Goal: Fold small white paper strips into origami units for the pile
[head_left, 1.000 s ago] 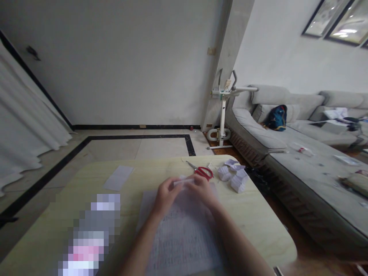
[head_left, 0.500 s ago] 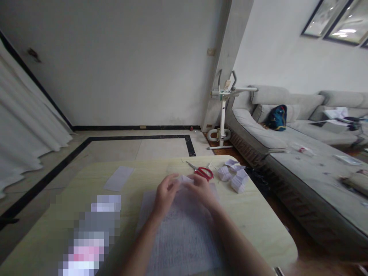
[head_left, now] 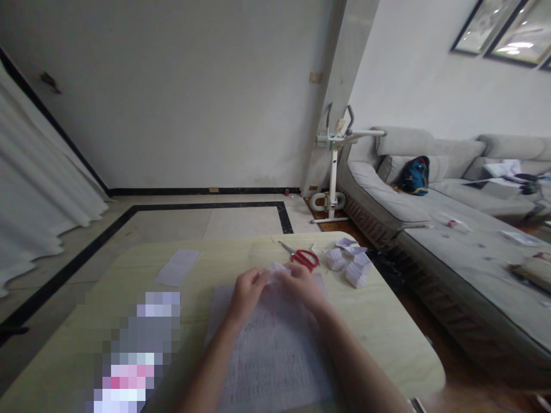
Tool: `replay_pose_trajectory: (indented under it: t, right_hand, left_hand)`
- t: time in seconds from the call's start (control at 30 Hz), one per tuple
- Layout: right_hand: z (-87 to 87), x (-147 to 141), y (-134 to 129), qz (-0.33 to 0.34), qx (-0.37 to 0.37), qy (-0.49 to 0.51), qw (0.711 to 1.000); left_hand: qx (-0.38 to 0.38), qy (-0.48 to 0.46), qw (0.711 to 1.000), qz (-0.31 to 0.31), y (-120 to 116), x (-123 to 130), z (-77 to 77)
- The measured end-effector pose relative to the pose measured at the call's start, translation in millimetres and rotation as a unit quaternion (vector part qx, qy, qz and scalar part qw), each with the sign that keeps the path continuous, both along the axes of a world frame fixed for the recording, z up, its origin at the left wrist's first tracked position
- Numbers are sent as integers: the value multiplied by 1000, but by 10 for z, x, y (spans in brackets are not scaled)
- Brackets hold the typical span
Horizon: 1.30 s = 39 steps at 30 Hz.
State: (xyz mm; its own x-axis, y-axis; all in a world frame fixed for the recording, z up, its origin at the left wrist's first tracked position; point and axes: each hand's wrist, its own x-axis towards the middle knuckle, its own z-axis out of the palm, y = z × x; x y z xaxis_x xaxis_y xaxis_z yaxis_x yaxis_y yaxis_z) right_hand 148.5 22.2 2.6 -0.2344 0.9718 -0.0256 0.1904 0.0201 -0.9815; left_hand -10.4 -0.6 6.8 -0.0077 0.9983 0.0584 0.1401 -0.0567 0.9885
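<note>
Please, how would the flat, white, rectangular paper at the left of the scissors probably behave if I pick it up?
The flat, white, rectangular paper would probably bend easily, because it looks thin. It is likely very light, and may slide if pushed, since nothing visible rests on it. Its edge could be tricky to lift, lying flat on the pale yellow table.

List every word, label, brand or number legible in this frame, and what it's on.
No text is legible.
Large sheet: rows of apparent writing, too blurred to read.
Held paper: nothing readable.
Folded paper pieces: faint lines, nothing readable.
Pixelated area: any text is obscured.
</note>
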Motion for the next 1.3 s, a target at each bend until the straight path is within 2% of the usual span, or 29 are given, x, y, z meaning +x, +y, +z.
replay_pose_trajectory:
  t: [0.37, 0.7, 0.93, 1.1, 1.3]
  right_hand:
    - [44, 5, -42, 46, 4, -19, 999]
    - [19, 7, -31, 28, 5, -1, 1000]
    - [69, 65, 10, 26, 11, 12, 1000]
    - [35, 69, 33, 4, 13, 12, 1000]
    - [32, 57, 28, -3, -4, 2, 1000]
  left_hand:
    - [-6, 1, 1000, -13, 14, 7, -43]
    - [3, 11, 1000, -26, -1, 23, -25]
    - [7, 9, 1000, -11, -14, 13, 27]
    - [-3, -10, 1000, -3, -17, 20, 64]
    - [-6, -10, 1000, -7, -7, 7, 38]
